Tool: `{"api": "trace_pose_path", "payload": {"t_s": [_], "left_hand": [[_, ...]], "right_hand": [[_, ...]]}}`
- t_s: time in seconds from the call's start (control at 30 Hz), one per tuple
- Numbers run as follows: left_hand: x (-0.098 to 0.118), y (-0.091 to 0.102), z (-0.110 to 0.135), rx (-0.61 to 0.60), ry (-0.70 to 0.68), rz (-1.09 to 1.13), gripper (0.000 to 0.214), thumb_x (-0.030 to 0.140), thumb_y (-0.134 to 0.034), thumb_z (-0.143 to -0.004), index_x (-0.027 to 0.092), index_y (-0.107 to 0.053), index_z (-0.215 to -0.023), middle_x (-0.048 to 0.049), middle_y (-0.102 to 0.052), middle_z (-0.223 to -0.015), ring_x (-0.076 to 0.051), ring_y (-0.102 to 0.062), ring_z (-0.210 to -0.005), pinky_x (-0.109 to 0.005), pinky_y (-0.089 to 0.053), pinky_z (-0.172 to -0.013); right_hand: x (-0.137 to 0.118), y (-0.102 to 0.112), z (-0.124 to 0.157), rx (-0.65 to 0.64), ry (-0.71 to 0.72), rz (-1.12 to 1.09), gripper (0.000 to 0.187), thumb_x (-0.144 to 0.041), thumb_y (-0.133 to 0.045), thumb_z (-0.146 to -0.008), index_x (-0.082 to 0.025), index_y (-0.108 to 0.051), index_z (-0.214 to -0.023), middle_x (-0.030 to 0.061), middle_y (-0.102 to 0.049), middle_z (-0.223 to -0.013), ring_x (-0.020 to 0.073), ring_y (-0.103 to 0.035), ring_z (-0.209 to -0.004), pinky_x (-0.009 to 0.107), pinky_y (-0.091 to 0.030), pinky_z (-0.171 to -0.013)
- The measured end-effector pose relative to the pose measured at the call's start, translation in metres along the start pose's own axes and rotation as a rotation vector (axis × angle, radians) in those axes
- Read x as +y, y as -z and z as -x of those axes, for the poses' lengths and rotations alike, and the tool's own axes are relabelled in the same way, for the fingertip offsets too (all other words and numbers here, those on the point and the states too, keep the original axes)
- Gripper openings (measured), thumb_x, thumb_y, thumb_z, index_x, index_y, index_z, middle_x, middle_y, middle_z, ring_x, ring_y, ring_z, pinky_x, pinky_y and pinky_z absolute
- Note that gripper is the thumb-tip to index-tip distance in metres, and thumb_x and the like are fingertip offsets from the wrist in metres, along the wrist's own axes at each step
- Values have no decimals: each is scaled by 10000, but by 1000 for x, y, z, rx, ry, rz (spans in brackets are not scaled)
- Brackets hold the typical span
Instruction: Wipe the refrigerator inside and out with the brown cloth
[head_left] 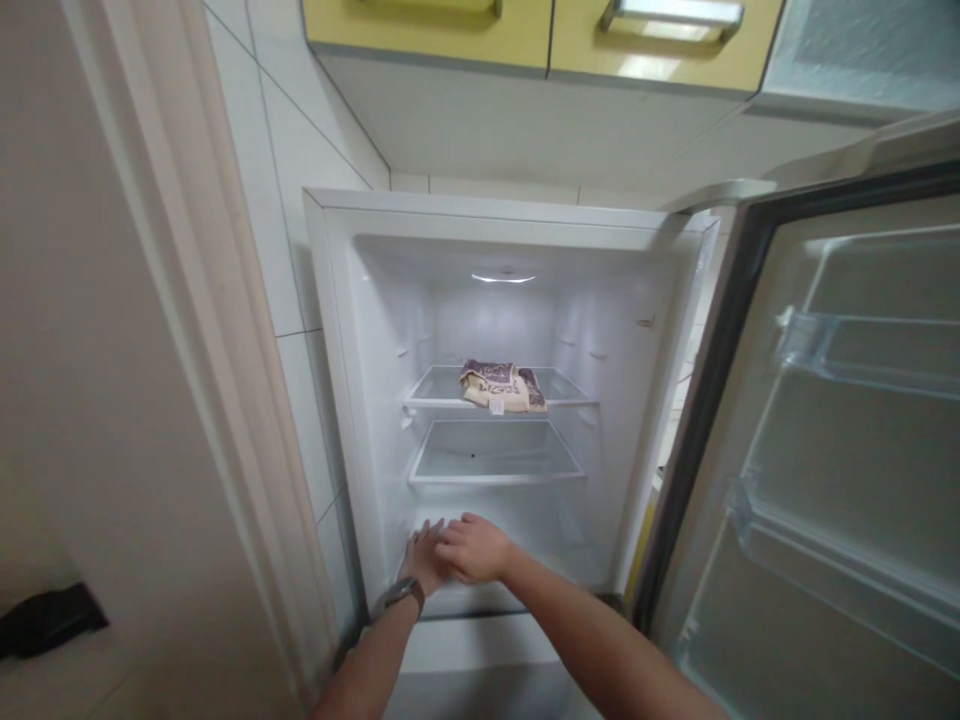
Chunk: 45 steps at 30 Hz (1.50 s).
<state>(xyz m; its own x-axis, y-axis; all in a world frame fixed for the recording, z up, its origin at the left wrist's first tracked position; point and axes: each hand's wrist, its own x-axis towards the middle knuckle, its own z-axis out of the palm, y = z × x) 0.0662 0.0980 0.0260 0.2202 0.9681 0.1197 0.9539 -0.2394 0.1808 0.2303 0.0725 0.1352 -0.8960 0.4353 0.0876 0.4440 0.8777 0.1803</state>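
Observation:
Both hands meet at the lower left of an open refrigerator (pixel 517 220), in front of its bottom compartment. My left hand (pixel 424 560) has its fingers stretched out and apart, and a dark watch (pixel 401 594) sits on that wrist. Lying against it from the right, my right hand (pixel 475 550) is closed, its fingers curled down over the left hand; whatever they grip, if anything, is hidden. On the upper glass shelf (pixel 442 385) above them lies a folded brown and cream patterned cloth (pixel 501 386) with a white tag. A lower glass shelf (pixel 495 478) carries a small dark speck.
The refrigerator door (pixel 847 450) is swung open to the right, with clear plastic door racks (pixel 847 560). A wall edge (pixel 217 330) stands close on the left. Yellow cabinets (pixel 435 35) hang overhead. The lower refrigerator front (pixel 480 645) is below my arms.

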Motion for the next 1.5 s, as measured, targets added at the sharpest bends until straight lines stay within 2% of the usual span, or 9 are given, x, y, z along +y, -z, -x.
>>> {"api": "trace_pose_path", "payload": {"t_s": [0.1, 0.3, 0.73, 0.93, 1.03, 1.13, 1.3, 1.4, 1.5], "left_hand": [[-1, -1, 2, 15, 54, 34, 600, 391, -491, -946, 319, -536, -1540, -16, -399, -1661, -321, -280, -1565, -533, -221, -1276], [2, 5, 4, -24, 82, 92, 635, 400, -484, -921, 331, -524, -1552, 19, -363, -1678, -296, -233, -1588, -513, -164, -1301], [-3, 0, 5, 11, 72, 51, 599, 382, -500, -940, 303, -548, -1531, 3, -407, -1654, -300, -270, -1577, -526, -210, -1300], [2, 11, 14, 100, -83, 12, 472, 246, -382, -899, 373, -725, -1198, 44, -622, -1452, -213, -496, -1447, -414, -388, -1254], [34, 45, 21, 95, -364, 16, 477, 188, -406, -863, 394, -730, -1145, 49, -632, -1419, -207, -502, -1432, -396, -389, -1255], [90, 116, 16, 263, -705, 81, 415, 204, -449, -909, 329, -728, -1191, -32, -679, -1332, -246, -577, -1326, -483, -406, -1220], [173, 265, -50, 748, -617, 150, 277, 219, -495, -934, 201, -717, -1100, -105, -673, -1175, -264, -591, -1204, -479, -440, -1121], [186, 312, -109, 595, -448, 20, 342, 301, -525, -975, 149, -665, -1248, -141, -632, -1303, -292, -531, -1293, -484, -361, -1164], [177, 312, -168, 252, -448, -103, 383, 404, -481, -1034, 209, -668, -1305, -127, -527, -1504, -361, -396, -1437, -663, -200, -1168]], "right_hand": [[11, -40, 46, -93, -575, -146, 354, -352, -557, -922, -255, -655, -1249, 71, -643, -1335, 238, -534, -1285, 408, -384, -1117], [32, -89, 96, -28, -1146, -156, 507, -341, -331, -1010, -260, -558, -1456, 97, -442, -1610, 349, -356, -1508, 559, -348, -1166], [36, -113, 91, 96, -1207, -282, 549, -382, -423, -943, -302, -569, -1467, 30, -424, -1638, 349, -299, -1539, 602, -248, -1218], [33, -113, 87, 156, -1199, -296, 545, -373, -453, -917, -279, -602, -1433, 45, -447, -1621, 360, -308, -1534, 603, -245, -1217], [32, -112, 87, 164, -1202, -305, 535, -383, -458, -923, -288, -604, -1429, 52, -449, -1618, 362, -311, -1530, 602, -244, -1214], [32, -110, 86, 163, -1202, -319, 533, -383, -458, -926, -284, -602, -1429, 60, -445, -1619, 366, -309, -1529, 609, -232, -1217], [31, -108, 85, 161, -1207, -344, 525, -376, -473, -920, -288, -606, -1421, 58, -451, -1614, 367, -294, -1537, 617, -222, -1225], [31, -106, 84, 158, -1215, -350, 527, -386, -480, -925, -286, -598, -1428, 62, -440, -1621, 368, -288, -1540, 617, -218, -1234], [30, -104, 84, 151, -1214, -352, 531, -408, -491, -927, -282, -585, -1435, 72, -432, -1624, 371, -289, -1541, 622, -224, -1235]]}}
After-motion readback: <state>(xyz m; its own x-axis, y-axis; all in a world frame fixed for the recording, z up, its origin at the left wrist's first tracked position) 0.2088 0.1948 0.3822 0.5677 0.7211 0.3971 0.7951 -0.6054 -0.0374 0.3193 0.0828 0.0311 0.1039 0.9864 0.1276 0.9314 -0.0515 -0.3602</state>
